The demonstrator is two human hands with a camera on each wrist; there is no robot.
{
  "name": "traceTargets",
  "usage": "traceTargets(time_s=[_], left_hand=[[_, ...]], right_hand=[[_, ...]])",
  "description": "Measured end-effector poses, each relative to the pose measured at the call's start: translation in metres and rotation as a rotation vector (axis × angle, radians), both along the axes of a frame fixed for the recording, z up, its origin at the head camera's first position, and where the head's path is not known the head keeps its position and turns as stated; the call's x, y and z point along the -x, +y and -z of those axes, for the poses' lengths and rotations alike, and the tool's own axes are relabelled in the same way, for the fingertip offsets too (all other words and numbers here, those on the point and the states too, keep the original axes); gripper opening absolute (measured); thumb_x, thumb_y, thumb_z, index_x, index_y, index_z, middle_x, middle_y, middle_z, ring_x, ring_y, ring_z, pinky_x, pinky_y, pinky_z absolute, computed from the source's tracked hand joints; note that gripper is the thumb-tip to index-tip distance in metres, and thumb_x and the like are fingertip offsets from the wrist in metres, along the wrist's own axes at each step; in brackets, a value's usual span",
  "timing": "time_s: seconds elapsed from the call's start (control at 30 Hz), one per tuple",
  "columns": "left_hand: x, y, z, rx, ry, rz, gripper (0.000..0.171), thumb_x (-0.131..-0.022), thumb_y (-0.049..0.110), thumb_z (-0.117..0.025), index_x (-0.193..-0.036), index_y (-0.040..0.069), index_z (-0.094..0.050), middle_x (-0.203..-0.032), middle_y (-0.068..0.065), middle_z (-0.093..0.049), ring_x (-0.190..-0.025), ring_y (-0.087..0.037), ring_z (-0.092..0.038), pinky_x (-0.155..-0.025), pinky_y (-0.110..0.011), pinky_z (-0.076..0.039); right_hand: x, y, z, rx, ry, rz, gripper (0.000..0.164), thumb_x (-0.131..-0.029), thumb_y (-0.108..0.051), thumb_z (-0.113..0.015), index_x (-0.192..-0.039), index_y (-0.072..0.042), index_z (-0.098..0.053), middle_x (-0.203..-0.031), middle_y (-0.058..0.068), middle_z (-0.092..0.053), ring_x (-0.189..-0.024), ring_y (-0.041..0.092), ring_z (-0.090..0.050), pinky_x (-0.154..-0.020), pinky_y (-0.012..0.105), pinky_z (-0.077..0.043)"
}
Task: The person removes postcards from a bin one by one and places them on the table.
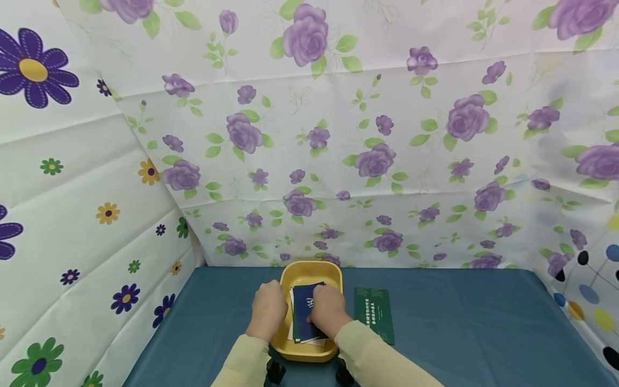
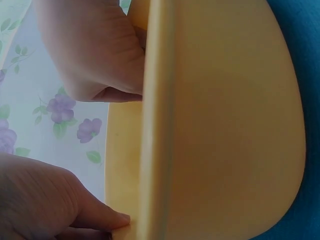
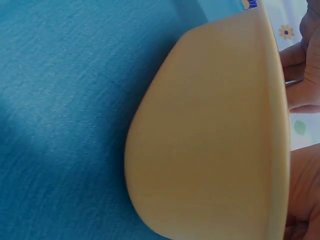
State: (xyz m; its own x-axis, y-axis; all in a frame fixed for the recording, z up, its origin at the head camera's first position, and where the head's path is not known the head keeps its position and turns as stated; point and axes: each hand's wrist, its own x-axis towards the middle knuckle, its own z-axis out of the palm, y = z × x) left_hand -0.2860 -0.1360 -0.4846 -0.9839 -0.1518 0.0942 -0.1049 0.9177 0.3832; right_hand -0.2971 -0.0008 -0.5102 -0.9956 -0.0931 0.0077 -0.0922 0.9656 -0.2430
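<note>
A yellow plastic basin (image 1: pixel 304 357) on the table contains a stack of cards or booklets, with a navy one (image 1: pixel 303 303) with white lettering on top. White paper edges (image 1: pixel 292 322) stick out beneath it. My left hand (image 1: pixel 268 310) grips the basin's left rim; its fingertip shows against the yellow wall in the left wrist view. Over the right side of the stack, my right hand (image 1: pixel 331 310) has curled fingers and its thumb on the navy booklet, pinching it. The basin's wall hides the right fingertips in both wrist views.
A dark green card (image 1: pixel 374 314) with white print lies right of the basin on the blue tabletop (image 1: pixel 464 328). Flowered cloth (image 1: pixel 338 215) hangs behind and at the sides. Two black objects (image 1: pixel 275 371) show at the sleeves below the basin.
</note>
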Motion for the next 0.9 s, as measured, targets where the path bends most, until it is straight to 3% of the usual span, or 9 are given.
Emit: traceTargets(time_s=[0.37, 0.5, 0.6, 0.73, 0.9], left_hand=[[-0.005, 0.003, 0.004, 0.040, 0.040, -0.001, 0.006, -0.081, -0.001, -0.062, -0.077, 0.003, -0.063, -0.066, -0.011, -0.062, -0.057, -0.024, -0.063, -0.043, -0.032, -0.046], [-0.007, 0.005, 0.004, 0.041, 0.047, -0.007, 0.009, -0.083, -0.002, -0.060, -0.076, 0.004, -0.063, -0.065, -0.010, -0.061, -0.056, -0.024, -0.062, -0.043, -0.033, -0.046], [-0.007, 0.006, 0.003, 0.047, 0.062, -0.005, 0.009, -0.083, 0.000, -0.061, -0.075, 0.003, -0.064, -0.066, -0.011, -0.063, -0.056, -0.025, -0.063, -0.043, -0.035, -0.047], [-0.006, 0.005, 0.003, 0.052, 0.064, -0.003, 0.010, -0.082, 0.002, -0.062, -0.073, 0.004, -0.064, -0.066, -0.011, -0.063, -0.056, -0.026, -0.063, -0.042, -0.035, -0.047], [-0.005, 0.003, 0.002, 0.041, 0.066, 0.003, 0.020, -0.083, 0.002, -0.061, -0.064, 0.007, -0.059, -0.061, -0.008, -0.060, -0.053, -0.023, -0.061, -0.040, -0.032, -0.042]], right_hand=[[-0.014, -0.002, -0.007, -0.138, 0.046, -0.037, 0.052, -0.054, -0.042, -0.089, -0.092, -0.014, -0.067, -0.083, 0.004, -0.069, -0.069, 0.022, -0.065, -0.052, 0.037, -0.052], [-0.014, 0.001, -0.010, -0.128, 0.089, -0.038, 0.038, -0.060, -0.031, -0.087, -0.086, -0.014, -0.066, -0.077, 0.003, -0.066, -0.066, 0.019, -0.063, -0.051, 0.037, -0.051], [-0.014, 0.007, -0.012, -0.010, 0.112, -0.038, 0.026, -0.063, -0.017, -0.083, -0.080, -0.012, -0.065, -0.072, 0.002, -0.065, -0.063, 0.018, -0.062, -0.051, 0.037, -0.051], [-0.014, 0.017, -0.016, 0.201, 0.077, -0.062, 0.023, -0.063, -0.015, -0.083, -0.071, -0.010, -0.062, -0.063, 0.001, -0.063, -0.055, 0.015, -0.059, -0.048, 0.032, -0.049], [-0.016, 0.028, -0.021, 0.411, -0.014, -0.086, 0.045, -0.067, -0.015, -0.082, -0.052, -0.016, -0.040, -0.044, -0.007, -0.033, -0.039, 0.010, -0.040, -0.039, 0.024, -0.035]])
